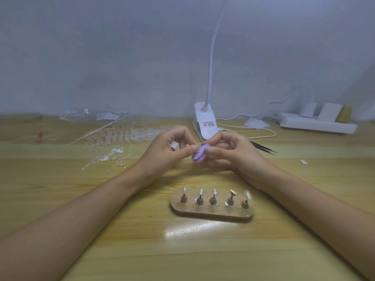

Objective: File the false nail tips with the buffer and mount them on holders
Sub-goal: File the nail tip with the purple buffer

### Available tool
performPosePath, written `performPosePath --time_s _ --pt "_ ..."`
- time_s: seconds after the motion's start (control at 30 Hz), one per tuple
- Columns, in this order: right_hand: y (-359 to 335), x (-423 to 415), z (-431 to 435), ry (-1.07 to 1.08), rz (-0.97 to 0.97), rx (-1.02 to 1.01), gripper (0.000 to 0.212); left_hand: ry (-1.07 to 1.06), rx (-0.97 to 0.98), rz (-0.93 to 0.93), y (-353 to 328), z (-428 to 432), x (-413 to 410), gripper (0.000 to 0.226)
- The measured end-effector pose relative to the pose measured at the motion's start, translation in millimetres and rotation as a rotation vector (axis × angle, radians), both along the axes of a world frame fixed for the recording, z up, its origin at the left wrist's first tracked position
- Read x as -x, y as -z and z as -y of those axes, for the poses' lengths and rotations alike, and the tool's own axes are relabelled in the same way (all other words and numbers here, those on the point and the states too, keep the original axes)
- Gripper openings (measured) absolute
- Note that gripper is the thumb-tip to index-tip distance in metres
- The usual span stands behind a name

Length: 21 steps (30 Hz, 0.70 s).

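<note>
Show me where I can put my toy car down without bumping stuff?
Bare table lies nearest you, in front of the holder stand, and left of the left forearm, before the nail tip strips. Crowded: those strips back left; lamp clamp, tweezers and power strip back right.

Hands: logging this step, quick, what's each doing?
Left hand: fingers pinched at the buffer; held thing cannot be told.
Right hand: holds the buffer.

Right hand (227,153) pinches purple buffer (199,154) — left hand (170,149) touching it.
</note>
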State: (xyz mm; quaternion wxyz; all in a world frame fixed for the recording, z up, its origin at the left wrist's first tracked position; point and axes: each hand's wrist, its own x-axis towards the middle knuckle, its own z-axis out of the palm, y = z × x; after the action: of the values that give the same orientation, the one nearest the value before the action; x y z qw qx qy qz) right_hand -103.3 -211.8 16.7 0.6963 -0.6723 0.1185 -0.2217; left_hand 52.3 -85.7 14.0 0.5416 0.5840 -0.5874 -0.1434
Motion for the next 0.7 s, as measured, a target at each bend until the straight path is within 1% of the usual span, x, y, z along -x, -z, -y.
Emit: performPosePath --time_s 0.07,0.17,0.37,0.43,0.57,0.67,0.7 --pt "-1.3 0.7 2.0 0.055 0.031 -0.011 0.020 -0.005 0.000 -0.011 -0.4 -0.5 0.0 0.020" --pt "-3.1 1.7 5.4 0.026 -0.007 -0.032 0.021 0.015 -0.011 -0.001 -0.7 -0.7 2.0 0.014" --pt "-3.2 1.0 5.4 0.008 -0.034 -0.024 0.019 -0.025 0.011 -0.009 -2.0 -1.6 0.8 0.023" --pt "-2.2 0.6 3.4 -0.011 -0.029 -0.009 0.019 -0.014 0.002 0.006 -1.9 -0.9 1.6 0.023" --pt "-2.5 1.4 3.1 0.035 -0.003 -0.013 0.018 -0.008 0.007 0.006 -1.5 -0.8 1.0 0.020" --pt "-3.0 0.2 1.2 -0.036 -0.049 0.011 0.019 0.006 0.006 0.022 -0.8 -1.1 0.5 0.017" --pt "-3.3 0.0 1.0 -0.031 -0.056 0.014 0.020 0.007 0.006 0.021 -0.5 -1.0 0.5 0.017"
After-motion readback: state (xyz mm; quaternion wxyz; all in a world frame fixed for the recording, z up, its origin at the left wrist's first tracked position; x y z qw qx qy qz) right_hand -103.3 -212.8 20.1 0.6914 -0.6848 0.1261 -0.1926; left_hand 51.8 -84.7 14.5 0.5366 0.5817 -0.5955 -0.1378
